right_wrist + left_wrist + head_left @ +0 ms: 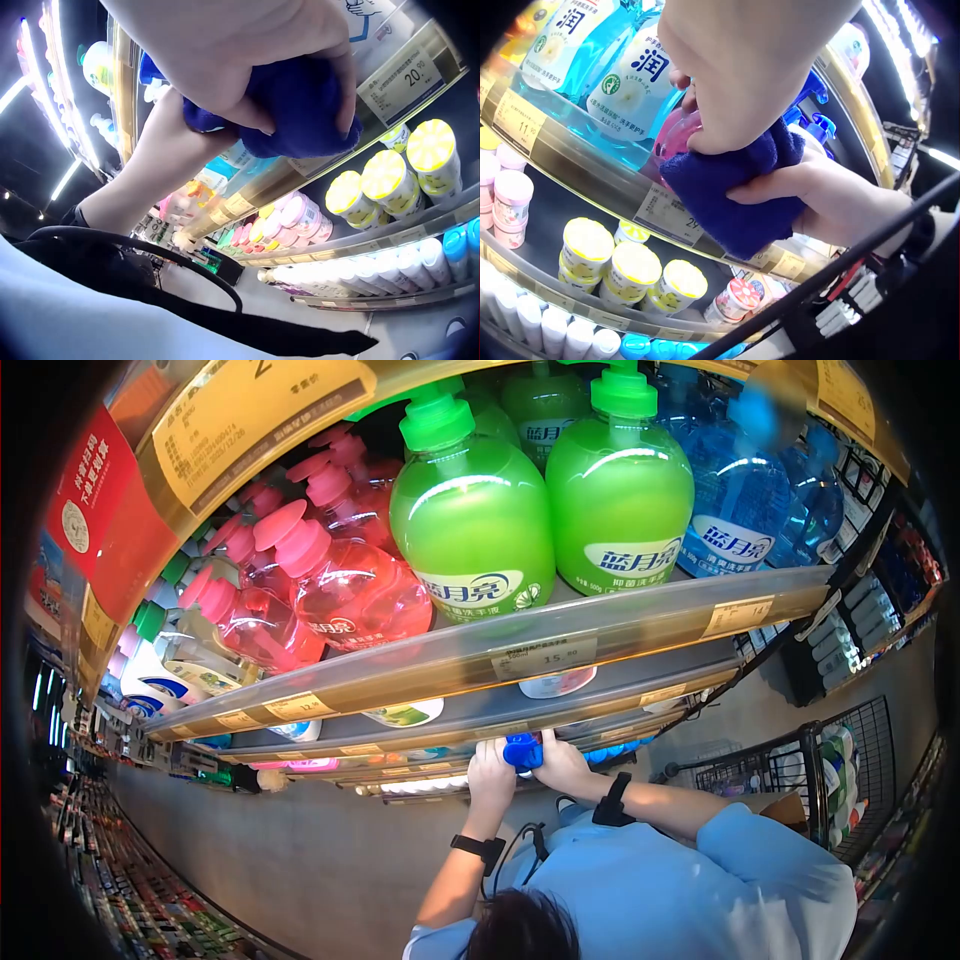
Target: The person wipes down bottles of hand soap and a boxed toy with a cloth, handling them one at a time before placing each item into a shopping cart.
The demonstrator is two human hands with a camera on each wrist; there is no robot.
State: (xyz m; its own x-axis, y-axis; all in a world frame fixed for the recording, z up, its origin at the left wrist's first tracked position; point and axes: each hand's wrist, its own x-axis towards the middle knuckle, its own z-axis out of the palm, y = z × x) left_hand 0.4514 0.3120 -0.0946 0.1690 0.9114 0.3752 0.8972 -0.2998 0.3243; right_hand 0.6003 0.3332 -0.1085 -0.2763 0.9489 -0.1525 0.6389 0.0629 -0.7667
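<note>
A dark blue cloth is bunched between both hands, and shows as a small blue bundle in the head view. My left hand curls its fingers and thumb round a pink, see-through bottle, whose lower part the cloth covers. From the right, my right hand grips the cloth with its thumb on top. In the right wrist view my right hand has fingers and thumb bent over the cloth; the left hand lies largely behind it.
Blue bottles stand beside the hands, above a shelf rail with price tags. Yellow-lidded tubs sit one shelf lower. Large green pump bottles stand on the upper shelf. A shopping cart is at the right.
</note>
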